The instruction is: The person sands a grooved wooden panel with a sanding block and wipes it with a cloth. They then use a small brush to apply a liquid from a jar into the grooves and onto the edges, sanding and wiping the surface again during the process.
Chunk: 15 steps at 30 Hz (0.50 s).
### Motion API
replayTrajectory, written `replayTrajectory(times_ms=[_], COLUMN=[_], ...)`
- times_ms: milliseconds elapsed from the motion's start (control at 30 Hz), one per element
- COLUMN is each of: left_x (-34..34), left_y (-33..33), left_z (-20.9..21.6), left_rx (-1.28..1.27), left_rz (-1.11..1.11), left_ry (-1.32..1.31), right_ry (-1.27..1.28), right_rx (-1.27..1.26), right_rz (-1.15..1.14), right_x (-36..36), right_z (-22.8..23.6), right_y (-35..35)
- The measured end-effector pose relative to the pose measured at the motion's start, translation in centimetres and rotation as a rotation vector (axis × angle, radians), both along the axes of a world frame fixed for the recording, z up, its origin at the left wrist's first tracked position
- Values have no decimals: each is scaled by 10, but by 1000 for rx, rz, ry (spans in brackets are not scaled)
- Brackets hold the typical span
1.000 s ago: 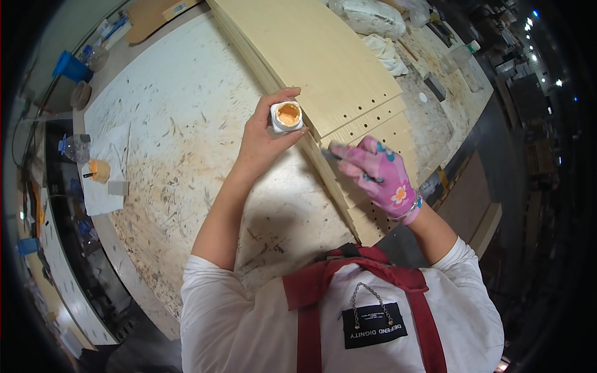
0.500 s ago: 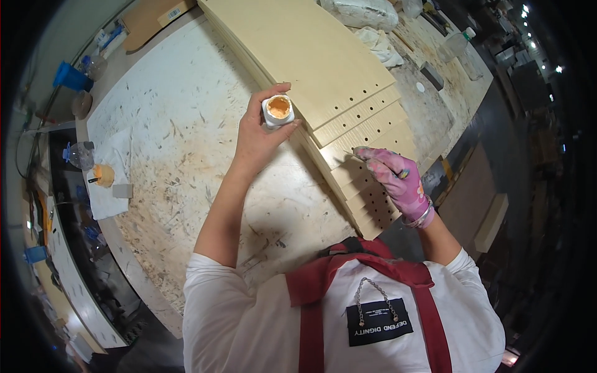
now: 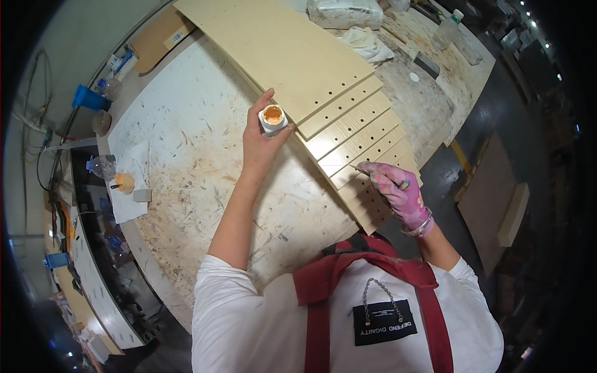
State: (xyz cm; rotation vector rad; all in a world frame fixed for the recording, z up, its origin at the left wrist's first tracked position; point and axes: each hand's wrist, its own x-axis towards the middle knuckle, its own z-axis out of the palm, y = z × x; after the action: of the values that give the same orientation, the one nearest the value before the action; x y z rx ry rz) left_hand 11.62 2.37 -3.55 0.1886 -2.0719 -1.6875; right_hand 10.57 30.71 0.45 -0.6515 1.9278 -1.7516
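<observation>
My left hand (image 3: pixel 262 148), bare, is wrapped round a small white open bottle (image 3: pixel 271 128) with orange paste inside and round its mouth. It is held upright beside the left edge of a stepped stack of pale wooden panels (image 3: pixel 267 50). The panels have rows of small dark holes near their staggered ends. My right hand (image 3: pixel 399 194), in a stained pink glove, is closed in a pinch over the nearer panels. A thin stick-like tool (image 3: pixel 356 166) shows at its fingertips, pointing left toward the panel face; whether it touches is unclear.
The worktable (image 3: pixel 186 149) is white and paint-stained. On its left, a cloth (image 3: pixel 129 208) carries an orange-topped container (image 3: pixel 124 183) and a grey block (image 3: pixel 142 196). Beyond the stack lie a white rag (image 3: pixel 367 45), a dark block (image 3: pixel 426 64) and a clear bottle (image 3: pixel 446 31).
The whole view has shifted, with the table and stack sitting differently in the picture. Both hands keep their grips, and my right hand stays over the nearer panels.
</observation>
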Motion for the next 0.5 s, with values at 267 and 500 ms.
replayTrajectory(times_ms=[267, 500], left_x=[6, 22], left_y=[-8, -2], left_z=[11, 19], left_rx=[-82, 27], left_rz=[-70, 71], left_ry=[-52, -13], right_ry=[-12, -233], right_rx=[-43, 16], right_rz=[-24, -189], right_x=[12, 12], right_z=[-7, 11], right_y=[26, 38])
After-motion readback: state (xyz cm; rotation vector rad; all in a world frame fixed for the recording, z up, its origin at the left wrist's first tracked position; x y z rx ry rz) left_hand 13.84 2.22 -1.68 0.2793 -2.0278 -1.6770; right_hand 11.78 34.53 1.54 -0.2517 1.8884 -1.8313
